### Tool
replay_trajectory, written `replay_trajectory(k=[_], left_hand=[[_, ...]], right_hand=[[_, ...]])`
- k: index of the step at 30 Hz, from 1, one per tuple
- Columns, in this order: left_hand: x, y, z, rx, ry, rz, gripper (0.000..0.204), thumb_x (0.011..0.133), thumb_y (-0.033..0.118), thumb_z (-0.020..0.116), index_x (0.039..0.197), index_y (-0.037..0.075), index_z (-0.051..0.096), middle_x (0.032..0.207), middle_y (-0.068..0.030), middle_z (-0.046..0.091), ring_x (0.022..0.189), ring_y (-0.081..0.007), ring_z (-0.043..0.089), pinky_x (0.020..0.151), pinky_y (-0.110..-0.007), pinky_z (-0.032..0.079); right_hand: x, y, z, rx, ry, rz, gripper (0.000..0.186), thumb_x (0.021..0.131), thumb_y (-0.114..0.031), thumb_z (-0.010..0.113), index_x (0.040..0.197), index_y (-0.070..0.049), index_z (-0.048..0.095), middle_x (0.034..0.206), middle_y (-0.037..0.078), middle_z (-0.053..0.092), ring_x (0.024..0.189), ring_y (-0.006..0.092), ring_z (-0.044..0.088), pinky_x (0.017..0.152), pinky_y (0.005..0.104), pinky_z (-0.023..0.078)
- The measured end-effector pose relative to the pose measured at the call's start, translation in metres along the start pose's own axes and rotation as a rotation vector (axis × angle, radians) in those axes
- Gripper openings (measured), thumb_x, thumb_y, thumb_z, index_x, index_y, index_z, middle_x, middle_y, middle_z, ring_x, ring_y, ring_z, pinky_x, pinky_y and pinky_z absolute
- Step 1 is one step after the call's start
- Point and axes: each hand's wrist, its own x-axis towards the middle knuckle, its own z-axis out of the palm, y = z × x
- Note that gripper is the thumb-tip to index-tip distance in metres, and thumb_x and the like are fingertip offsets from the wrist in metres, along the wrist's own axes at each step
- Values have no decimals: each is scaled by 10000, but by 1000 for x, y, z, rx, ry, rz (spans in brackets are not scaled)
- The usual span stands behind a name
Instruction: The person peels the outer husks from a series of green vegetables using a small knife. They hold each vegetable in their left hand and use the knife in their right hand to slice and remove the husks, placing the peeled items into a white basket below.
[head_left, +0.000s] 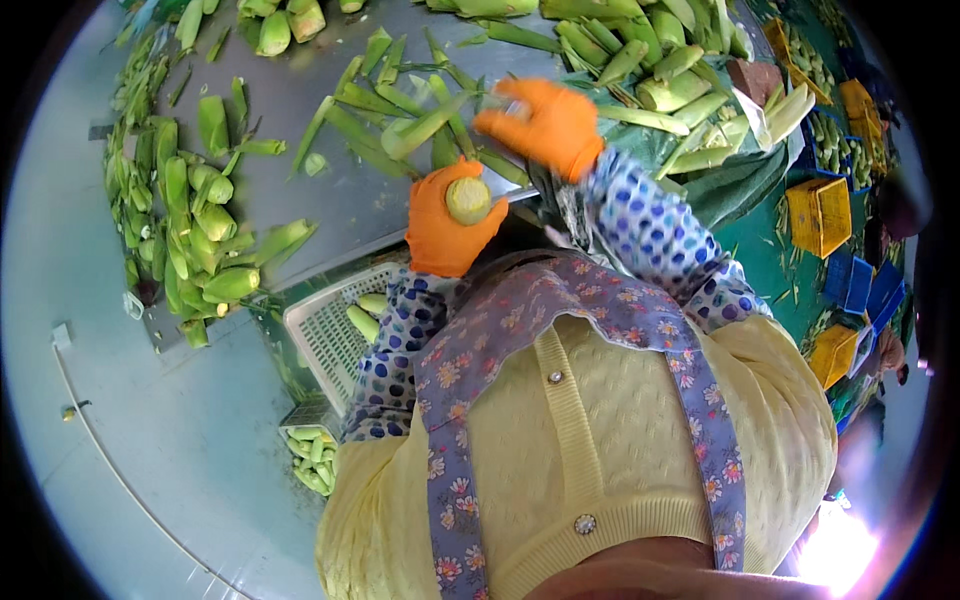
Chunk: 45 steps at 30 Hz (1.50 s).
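Note:
My left hand [440,218], in an orange glove, is wrapped round an ear of corn [468,201] at the metal table's near edge. The ear's pale round cut end faces up toward me, and green husk covers its far part. Just to the right and farther off, my right hand [548,125], also orange-gloved, is blurred by motion. Its fingers are curled round something greyish that I cannot make out. Loose strips of green husk [385,112] lie on the table beyond both hands.
The metal table [270,190] bears a pile of corn ears [195,230] on the left and another heap [670,90] at the far right, over green sheeting. Below the edge stands a white plastic basket [335,330] with ears inside. Yellow crates [820,215] and blue crates [878,297] line the right.

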Motion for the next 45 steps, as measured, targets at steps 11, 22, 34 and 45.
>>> replay_trajectory(k=[11, 22, 34, 45], left_hand=[[-158, -138, -110, 280, 172, -619, 555, 679, 175, 917, 1154, 7, 684, 1164, -190, 709, 1114, -340, 660, 977, -465, 502], [-329, -307, -94, 731, -114, -1598, 641, 650, 378, 860, 1165, 25, 714, 1142, -208, 720, 1063, -383, 675, 932, -471, 535], [-186, -287, -205, 293, 979, -947, 500, 822, 241, 777, 1236, -24, 685, 1135, -156, 703, 1008, -255, 654, 897, -367, 526], [89, -81, -72, -91, 138, -82, 257, 920, 49, 658, 1164, 33, 736, 1100, -126, 743, 940, -219, 690, 823, -346, 543]], right_hand=[[147, 129, 23, -51, 98, 97, 446, 853, -410, 748, 1180, -108, 723, 1150, 127, 707, 1070, 322, 676, 916, 408, 529], [210, 134, 102, -322, 14, -161, 315, 791, -279, 774, 1051, -118, 701, 1050, 117, 676, 1043, 365, 638, 865, 477, 531], [192, 73, 86, -155, -246, -55, 644, 762, -571, 821, 1159, -72, 730, 1067, 138, 724, 1014, 327, 687, 859, 403, 533], [120, 38, 22, 335, -204, -169, 786, 629, -298, 976, 1284, -31, 633, 1217, 134, 657, 1152, 247, 626, 996, 362, 482]])
